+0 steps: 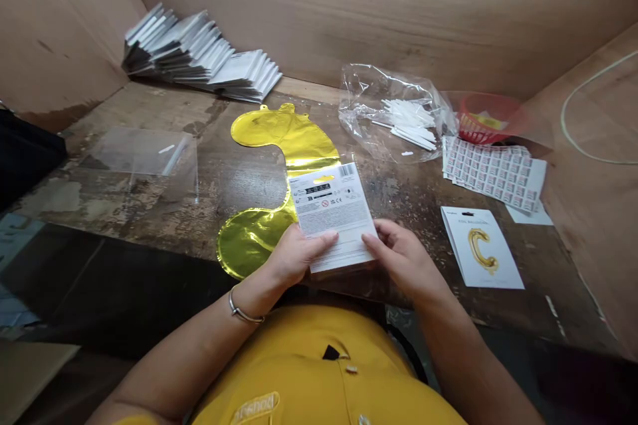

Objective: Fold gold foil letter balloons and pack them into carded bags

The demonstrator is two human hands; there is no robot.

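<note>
Between my two hands is a white printed card packet [333,216], its back with small text and a barcode facing up. My left hand [302,251] grips its lower left edge, thumb on top. On the lower right edge, my right hand [401,255] pinches it. Clear film seems to stick out below the card. Partly under the packet, a flat gold foil balloon [314,141] curves across the table. To the right of my right hand lies a white card [481,249] with a gold letter C printed on it.
A slumped stack of packets [199,53] leans at the back left. Clear plastic sleeves [142,153] lie at left. Behind the balloon sit a clear bag of white straws [409,123], a red basket [481,129] and sticker sheets [493,169]. Wooden walls [349,6] enclose the table.
</note>
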